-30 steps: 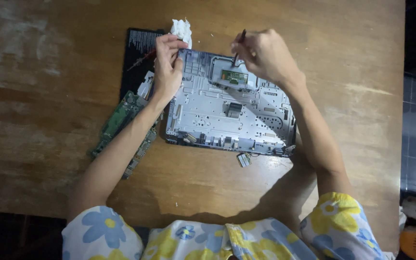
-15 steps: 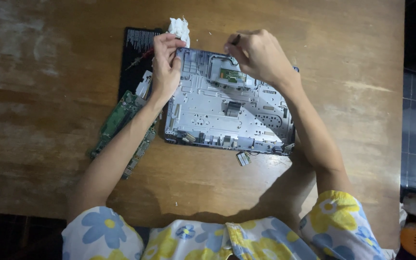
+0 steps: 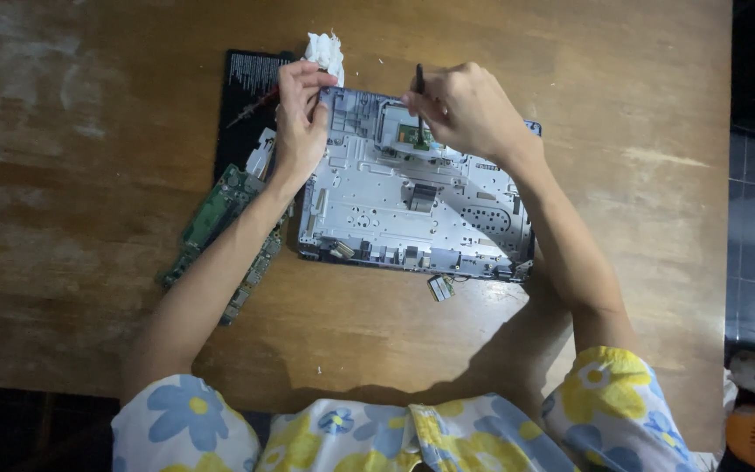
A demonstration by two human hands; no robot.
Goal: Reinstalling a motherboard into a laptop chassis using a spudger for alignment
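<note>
I see the right hand [image 3: 469, 114] has lifted slightly since a moment ago: the thin dark tool [image 3: 419, 92], tucked low under the fingers half a second back, now stands nearly upright again, its tip down on the small green board [image 3: 412, 135] set into the far part of the metal chassis [image 3: 417, 205]. My reading is that the tool is being repositioned on the same spot, so the work there is not finished. The right grip is pressed together, pinching the tool near its top.

The left hand [image 3: 299, 122] has not moved; it rests on the chassis's far left corner, fingers curled over the edge and pressed together on it, steadying the plate.

The chassis lies flat in the middle of the wooden tabletop [image 3: 89, 175], between the two forearms. It is a stamped sheet of dull silver metal, rectangular, ribbed and perforated, with a dark square part at its centre. Under its left side sits a black flat mat [image 3: 242, 105], and on that a long green circuit board [image 3: 216, 214] lies slantwise, partly beneath the left forearm. A crumpled white tissue [image 3: 325, 51] lies just beyond the left fingertips. A small loose metal piece [image 3: 440, 287] lies just beside the chassis's near edge. The tabletop is worn, scuffed brown wood.
</note>
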